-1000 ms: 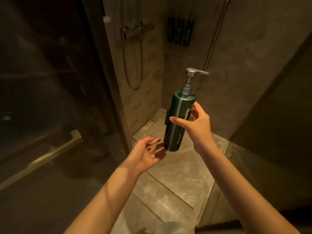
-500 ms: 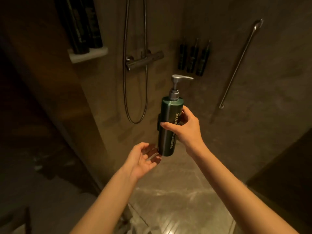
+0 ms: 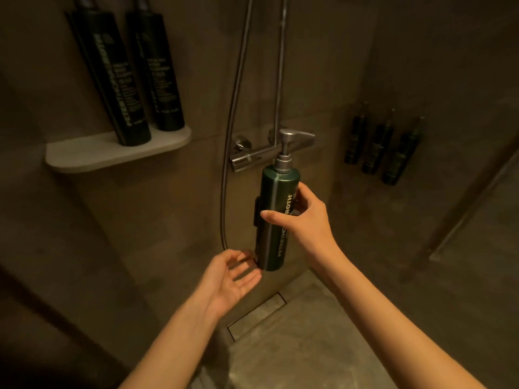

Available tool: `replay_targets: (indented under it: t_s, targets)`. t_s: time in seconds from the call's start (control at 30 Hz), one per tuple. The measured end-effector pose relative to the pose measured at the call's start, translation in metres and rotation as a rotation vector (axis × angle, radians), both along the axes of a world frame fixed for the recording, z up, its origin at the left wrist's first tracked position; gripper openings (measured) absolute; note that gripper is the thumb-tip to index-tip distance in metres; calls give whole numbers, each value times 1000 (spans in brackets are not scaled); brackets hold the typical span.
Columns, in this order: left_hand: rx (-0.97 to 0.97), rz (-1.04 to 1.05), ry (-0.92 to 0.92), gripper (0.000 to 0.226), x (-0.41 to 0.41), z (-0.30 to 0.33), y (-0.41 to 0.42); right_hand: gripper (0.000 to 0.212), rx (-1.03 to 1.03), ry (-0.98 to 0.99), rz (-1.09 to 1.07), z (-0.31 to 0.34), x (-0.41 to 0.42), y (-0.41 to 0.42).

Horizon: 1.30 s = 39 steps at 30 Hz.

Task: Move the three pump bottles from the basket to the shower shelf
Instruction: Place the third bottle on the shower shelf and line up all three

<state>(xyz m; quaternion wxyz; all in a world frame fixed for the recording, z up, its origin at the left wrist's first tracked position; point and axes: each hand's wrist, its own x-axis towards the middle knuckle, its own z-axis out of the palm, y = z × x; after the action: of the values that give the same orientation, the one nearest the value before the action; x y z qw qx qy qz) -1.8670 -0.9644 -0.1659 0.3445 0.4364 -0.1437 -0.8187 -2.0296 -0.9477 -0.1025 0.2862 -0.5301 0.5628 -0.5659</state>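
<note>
My right hand [image 3: 302, 220] grips a dark green pump bottle [image 3: 273, 214] around its middle and holds it upright in the air, silver pump on top. My left hand [image 3: 229, 282] is open, palm up, its fingertips at the bottle's base. The pale shower shelf [image 3: 92, 157] juts from the wall at upper left, well above and left of the held bottle. Two dark pump bottles stand on the shelf, one [image 3: 112, 77] on the left and the other [image 3: 156, 71] close beside it. The basket is out of view.
A chrome shower mixer [image 3: 252, 157] with a hanging hose [image 3: 229, 136] is fixed to the wall just behind the held bottle. Three small dark bottles [image 3: 376, 147] are mounted on the wall at right. A floor drain slot [image 3: 257, 315] lies below my hands.
The view has swung up and left toward the wall, so the shelf with its two bottles now fills the upper left. Both hands and the held bottle keep the same pose.
</note>
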Motion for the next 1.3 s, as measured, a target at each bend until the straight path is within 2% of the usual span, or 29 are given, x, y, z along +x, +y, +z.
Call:
replay_targets:
  t_s: [0.23, 0.4, 0.47, 0.53, 0.57, 0.67, 0.73, 0.87, 0.93, 1.03, 1.3]
  targets:
    - [-73, 362, 29, 21, -31, 32, -35, 69, -24, 26, 368, 36, -26, -92]
    - [-189, 596, 10, 46, -32, 72, -34, 60, -53, 31, 627, 76, -13, -127]
    - [-257, 686, -38, 35, -27, 89, -31, 60, -75, 29, 718, 93, -1, -133]
    - [-338, 724, -147, 33, -20, 104, -27, 58, -110, 19, 789, 109, 14, -137]
    - [-384, 723, -231, 40, -15, 111, -26, 59, -135, 8, 816, 118, 22, -138]
    - [-554, 727, -657, 64, -2, 134, -23, 62, -212, -26, 893, 142, 48, -139]
    - [-694, 772, -871, 71, 7, 149, -27, 63, -252, -47, 921, 154, 66, -139]
    - [-876, 931, -1100, 66, 37, 164, -45, 71, -283, -73, 940, 172, 111, -141]
    - [-877, 1026, -1122, 63, 52, 165, -55, 76, -286, -74, 930, 178, 135, -145]
    - [-854, 1129, -1118, 68, 71, 161, -70, 77, -295, -67, 935, 183, 162, -151]
    - [-872, 1243, -1072, 52, 96, 148, -104, 74, -345, -8, 893, 165, 208, -173]
